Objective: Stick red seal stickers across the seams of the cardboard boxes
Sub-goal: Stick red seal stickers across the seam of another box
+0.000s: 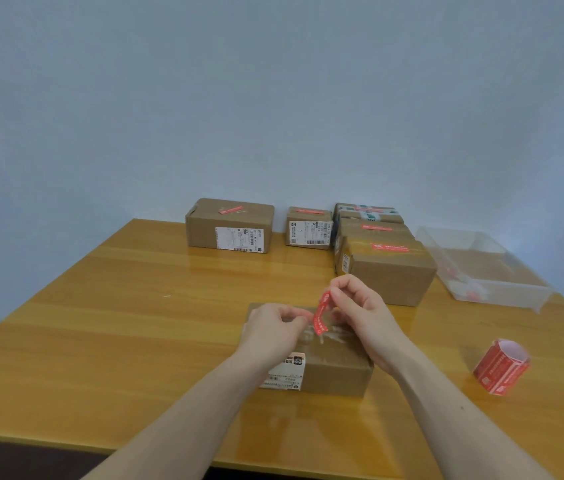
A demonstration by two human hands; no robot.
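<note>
A cardboard box point(322, 362) sat near the front edge of the wooden table point(100, 323), roughly at its middle, with a white shipping label point(285, 372) on the side facing the person and clear tape shining along its top. Both hands worked just above that top. The right hand point(360, 317) pinched the upper end of a red seal sticker point(321, 315) between thumb and forefinger, the strip hanging curved down toward the box. The left hand point(273, 327) had its fingers curled, their tips meeting the lower part of the sticker; whether it gripped the strip or its backing could not be told.

Along the back edge stood a large sealed box point(230, 225) and a smaller one point(310, 227), each with a red sticker on top. Toward the back right corner three more boxes lay packed together, the nearest box point(389, 271) carrying a red sticker too. A clear plastic tray point(481, 268) rested by the right edge, and a roll of red stickers point(501, 367) lay nearer the front, well apart from the hands.
</note>
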